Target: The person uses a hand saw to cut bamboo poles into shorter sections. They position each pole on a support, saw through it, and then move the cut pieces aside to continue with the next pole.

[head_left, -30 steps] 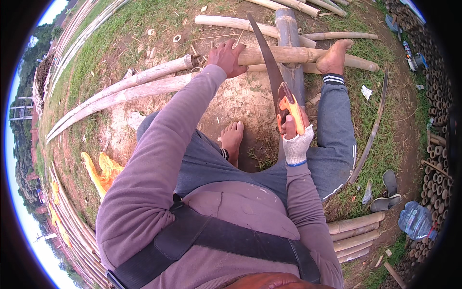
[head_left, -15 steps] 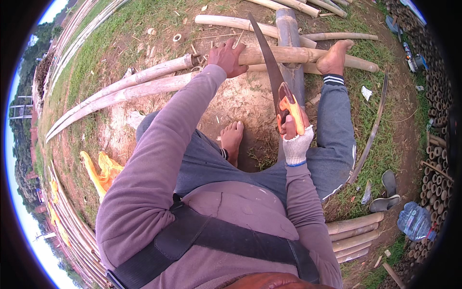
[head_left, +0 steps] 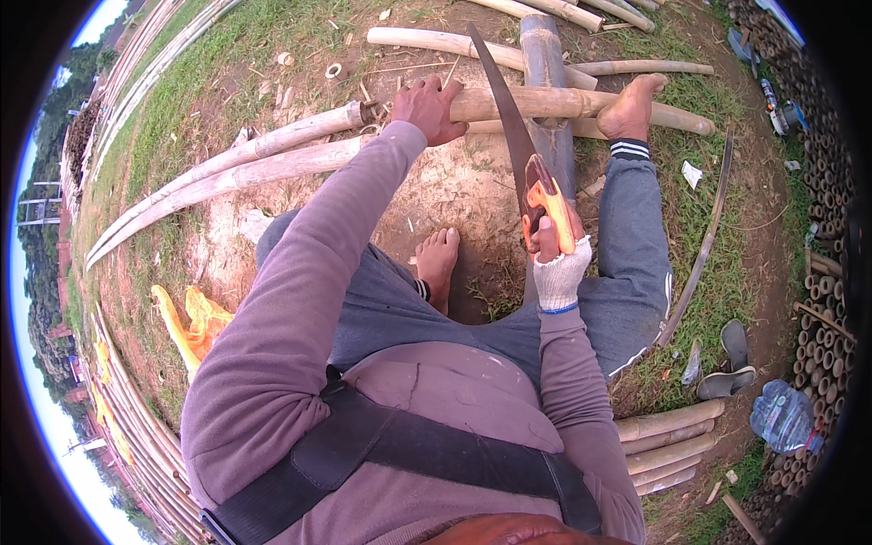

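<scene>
My left hand [head_left: 429,111] is bare and wraps over the end part of a pale bamboo pole [head_left: 563,103], gripping it. In my right hand [head_left: 560,254], with a white knit glove at the wrist, is the orange handle of a hand saw [head_left: 505,98]. Its long dark blade crosses the pole just right of my left hand; whether the teeth are in the bamboo I cannot tell. Under the pole runs a thick grey bamboo post [head_left: 543,59]. My right foot [head_left: 629,111] rests on the pole's right part.
Two long bamboo poles [head_left: 236,171] stretch off to the left. A curved strip [head_left: 707,238] lies in the grass on the right, near grey shoes [head_left: 727,385] and a clear plastic jug [head_left: 779,416]. Stacked bamboo [head_left: 822,336] fills the right edge. Orange plastic [head_left: 193,325] lies left.
</scene>
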Demonstrator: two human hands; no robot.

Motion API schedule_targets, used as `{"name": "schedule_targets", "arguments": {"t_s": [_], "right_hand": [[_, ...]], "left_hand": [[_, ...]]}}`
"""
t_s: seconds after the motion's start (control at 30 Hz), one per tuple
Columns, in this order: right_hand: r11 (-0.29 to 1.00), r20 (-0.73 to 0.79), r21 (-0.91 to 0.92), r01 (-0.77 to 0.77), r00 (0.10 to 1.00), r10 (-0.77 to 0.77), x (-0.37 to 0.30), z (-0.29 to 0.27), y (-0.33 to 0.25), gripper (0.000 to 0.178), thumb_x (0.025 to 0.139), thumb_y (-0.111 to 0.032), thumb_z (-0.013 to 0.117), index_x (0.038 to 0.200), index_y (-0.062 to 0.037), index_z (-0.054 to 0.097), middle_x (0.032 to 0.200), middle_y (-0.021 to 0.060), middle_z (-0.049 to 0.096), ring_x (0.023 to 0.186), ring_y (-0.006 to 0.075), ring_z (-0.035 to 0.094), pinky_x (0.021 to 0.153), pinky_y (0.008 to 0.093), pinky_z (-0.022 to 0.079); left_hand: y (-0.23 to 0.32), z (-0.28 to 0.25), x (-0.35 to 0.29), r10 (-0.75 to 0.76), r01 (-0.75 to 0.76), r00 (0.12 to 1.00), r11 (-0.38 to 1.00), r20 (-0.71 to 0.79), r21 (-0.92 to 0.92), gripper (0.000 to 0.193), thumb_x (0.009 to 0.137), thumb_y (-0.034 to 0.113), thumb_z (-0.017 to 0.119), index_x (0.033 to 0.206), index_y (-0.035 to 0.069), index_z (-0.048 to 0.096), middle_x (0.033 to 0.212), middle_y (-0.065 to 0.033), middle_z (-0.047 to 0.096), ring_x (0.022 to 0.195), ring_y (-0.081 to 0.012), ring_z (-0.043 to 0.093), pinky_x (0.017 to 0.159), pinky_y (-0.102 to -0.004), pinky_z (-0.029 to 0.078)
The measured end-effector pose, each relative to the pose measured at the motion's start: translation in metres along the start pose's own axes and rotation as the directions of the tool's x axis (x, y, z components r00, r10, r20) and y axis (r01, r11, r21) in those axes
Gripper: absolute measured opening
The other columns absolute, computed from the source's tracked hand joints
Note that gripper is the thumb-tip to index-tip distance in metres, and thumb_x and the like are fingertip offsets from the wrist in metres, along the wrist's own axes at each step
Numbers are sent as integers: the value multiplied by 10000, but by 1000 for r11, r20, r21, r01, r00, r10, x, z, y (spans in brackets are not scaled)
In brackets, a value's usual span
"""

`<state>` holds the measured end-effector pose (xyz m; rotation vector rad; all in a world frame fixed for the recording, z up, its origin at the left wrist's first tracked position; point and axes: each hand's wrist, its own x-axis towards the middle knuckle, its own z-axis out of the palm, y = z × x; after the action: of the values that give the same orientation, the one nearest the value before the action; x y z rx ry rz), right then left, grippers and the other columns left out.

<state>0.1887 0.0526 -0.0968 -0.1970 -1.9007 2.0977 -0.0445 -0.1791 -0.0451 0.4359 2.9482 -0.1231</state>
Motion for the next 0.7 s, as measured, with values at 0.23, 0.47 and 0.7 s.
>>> {"name": "schedule_targets", "arguments": {"t_s": [0.23, 0.47, 0.7], "right_hand": [[997, -12, 62, -36, 999, 37, -1, 2, -5, 442, 1072, -135, 700, 1454, 66, 606, 1308, 164, 705, 1079, 188, 722, 893, 313, 638], [996, -20, 53, -67, 997, 68, -4, 15, -38, 472, 1096, -234, 691, 1477, 24, 588, 1166, 92, 704, 852, 94, 674, 688, 228, 550], [998, -40, -50, -28, 999, 26, 7, 26, -43, 443, 1101, -224, 675, 1448, 43, 607, 1080, 77, 700, 777, 71, 608, 676, 231, 518]], "left_hand": [[2, 2, 3, 12, -12, 1000, 1000, -19, 15, 789, 888, 628, 755, 1544, 248, 536, 1436, -145, 611, 1314, -380, 644, 1071, -555, 514], [5, -10, 2, 32, -32, 999, 999, 33, 4, 715, 881, 405, 863, 1477, 178, 540, 1446, -167, 600, 1345, -380, 624, 1045, -545, 541], [-4, -8, 13, -15, 17, 991, 1000, 131, -13, 593, 889, 372, 861, 1348, 125, 577, 1170, -154, 761, 1115, -377, 756, 941, -502, 601]]}}
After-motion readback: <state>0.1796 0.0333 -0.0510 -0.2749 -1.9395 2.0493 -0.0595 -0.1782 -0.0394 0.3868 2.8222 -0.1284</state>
